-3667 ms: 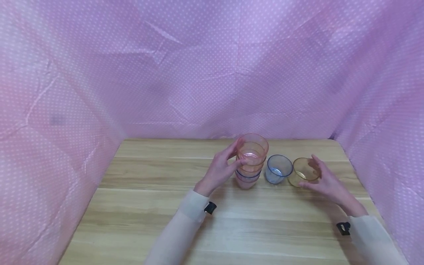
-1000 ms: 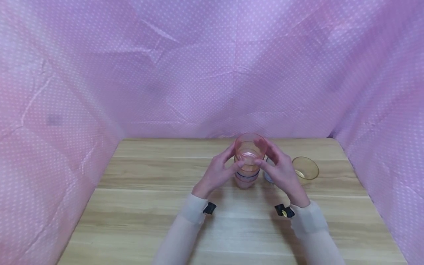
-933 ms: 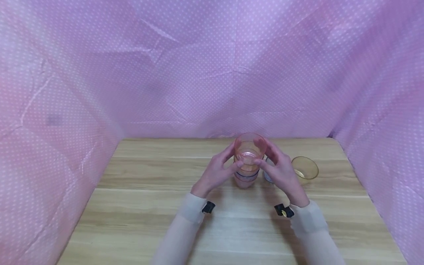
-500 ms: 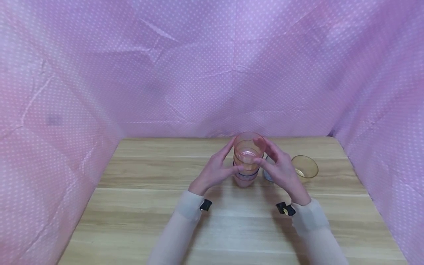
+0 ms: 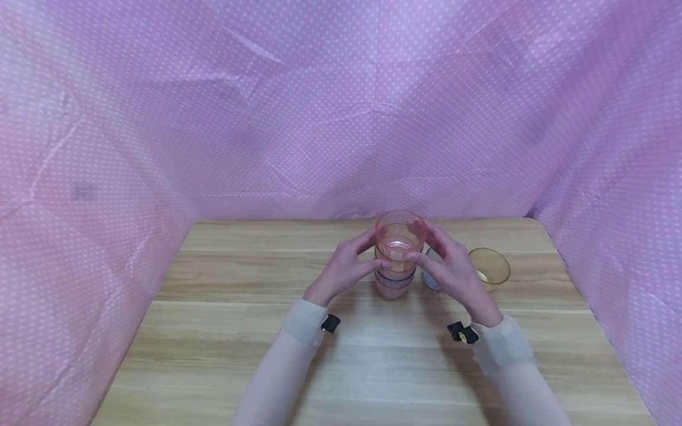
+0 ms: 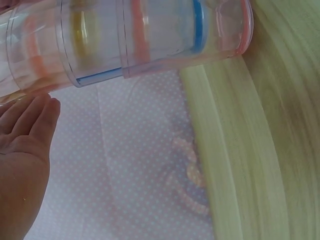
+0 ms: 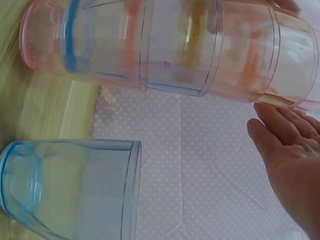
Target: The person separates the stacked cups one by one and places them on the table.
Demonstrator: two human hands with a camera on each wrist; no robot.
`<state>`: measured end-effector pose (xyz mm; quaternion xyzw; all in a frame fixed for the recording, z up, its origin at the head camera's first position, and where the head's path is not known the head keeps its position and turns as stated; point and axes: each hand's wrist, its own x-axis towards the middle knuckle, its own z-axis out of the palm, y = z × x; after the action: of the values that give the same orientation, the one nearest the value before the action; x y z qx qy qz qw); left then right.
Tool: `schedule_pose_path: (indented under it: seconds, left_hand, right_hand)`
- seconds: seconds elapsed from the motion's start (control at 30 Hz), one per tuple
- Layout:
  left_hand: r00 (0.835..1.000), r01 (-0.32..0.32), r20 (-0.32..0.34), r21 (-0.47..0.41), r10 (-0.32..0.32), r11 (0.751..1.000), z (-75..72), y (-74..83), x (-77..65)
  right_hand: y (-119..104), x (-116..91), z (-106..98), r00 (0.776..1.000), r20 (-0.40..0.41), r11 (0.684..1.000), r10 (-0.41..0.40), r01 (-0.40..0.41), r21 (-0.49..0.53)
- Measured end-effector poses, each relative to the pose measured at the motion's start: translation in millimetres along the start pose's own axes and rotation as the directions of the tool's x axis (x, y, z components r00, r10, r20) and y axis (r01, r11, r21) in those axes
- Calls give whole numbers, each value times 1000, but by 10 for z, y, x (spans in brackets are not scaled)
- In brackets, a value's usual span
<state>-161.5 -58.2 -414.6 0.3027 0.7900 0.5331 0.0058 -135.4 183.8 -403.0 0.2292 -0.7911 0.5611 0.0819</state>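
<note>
A tall stack of clear plastic cups (image 5: 394,269) stands upright on the table, pink at the top and bottom, with orange, yellow and blue bands between. From the left, my left hand (image 5: 341,269) holds the upper part, thumb in front and fingers behind. My right hand (image 5: 453,269) grips the opposite side near the top pink cup, its fingertips showing through the clear wall. Both wrist views show the stack sideways, with the left hand (image 6: 25,145) and right hand (image 7: 287,145) close along its upper end.
Just right of the stack stands a clear blue cup (image 7: 70,185), partly hidden by the right hand in the head view. Farther right is a yellow cup (image 5: 492,266). The wooden table (image 5: 351,378) meets pink dotted cloth (image 5: 288,130) behind and at both sides.
The right hand has let go of the yellow cup and moved left onto the stack. The left hand has stayed there, its thumb slipping a little outward and down. The loose cups have stayed in place.
</note>
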Motion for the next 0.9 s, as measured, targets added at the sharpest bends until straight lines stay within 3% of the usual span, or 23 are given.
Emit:
schedule_pose_path:
  seconds: [0.27,0.53,0.9]
  left_hand:
    - [1000,12,12,-48,-11,999,14,-5,2]
    - [1000,10,19,-76,-9,997,20,-10,1]
    - [1000,-1,14,-70,2,998,24,-15,-9]
  right_hand:
    - [-34,44,-109,992,89,996,88,-87,-19]
    - [-60,201,-168,973,201,993,110,-115,13]
    - [-29,302,-170,964,251,993,90,-106,52]
